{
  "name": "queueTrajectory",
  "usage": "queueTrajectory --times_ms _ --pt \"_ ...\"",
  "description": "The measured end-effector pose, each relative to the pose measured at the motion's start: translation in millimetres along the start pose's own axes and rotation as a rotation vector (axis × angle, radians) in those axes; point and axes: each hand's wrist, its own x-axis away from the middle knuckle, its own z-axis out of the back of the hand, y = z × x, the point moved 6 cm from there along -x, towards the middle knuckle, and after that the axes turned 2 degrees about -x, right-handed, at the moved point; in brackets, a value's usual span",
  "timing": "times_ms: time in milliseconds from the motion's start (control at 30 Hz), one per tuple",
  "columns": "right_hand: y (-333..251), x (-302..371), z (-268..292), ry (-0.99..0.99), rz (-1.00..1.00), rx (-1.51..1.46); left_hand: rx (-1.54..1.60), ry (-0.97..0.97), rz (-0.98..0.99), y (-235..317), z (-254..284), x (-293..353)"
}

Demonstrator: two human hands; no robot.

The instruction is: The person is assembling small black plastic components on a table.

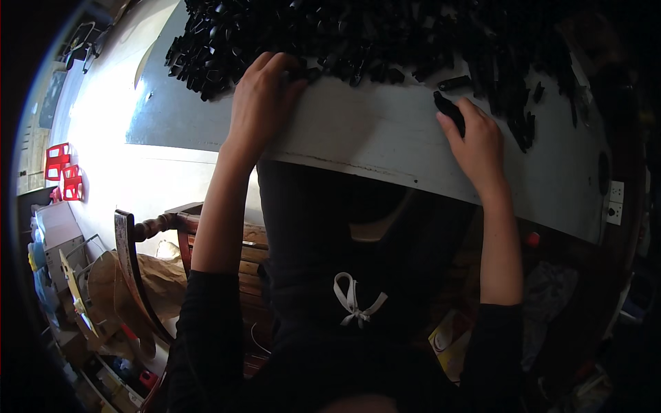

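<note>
A large heap of small black plastic-looking parts (289, 41) covers the far side of the grey tabletop (344, 127). At the heap's near edge, my left hand (264, 96) is closed, with its fingers and thumb around a small black piece (311, 73), which is partly hidden. On the right, my right hand (476, 141) grips an elongated, curved black piece (449, 109) between thumb and fingers, just above the tabletop. Another short black piece (454, 83) lies just beyond it. The exact kind of these parts is too dark to make out.
A strip of black parts (521, 127) reaches toward me on the right. The table's near edge (344, 167) runs in front of my body. A wooden chair (141, 275) stands at left, with red stools (58, 162) farther off. A wall socket (615, 203) is at right.
</note>
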Motion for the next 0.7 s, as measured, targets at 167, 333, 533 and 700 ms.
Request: queueTrajectory --times_ms 167,333,533,700 --pt "0 25 8 -0.012 -0.172 -0.576 0.502 0.154 0.093 -2 6 7" --pt "-41 49 14 -0.057 -0.125 -0.88 1.253 -0.108 0.326 34 -8 30" --pt "-77 62 38 0.106 0.157 -0.811 1.357 -0.339 0.333 89 -16 50" --pt "-76 68 52 0.149 0.233 -0.7 1.391 -0.387 0.219 103 -10 53"
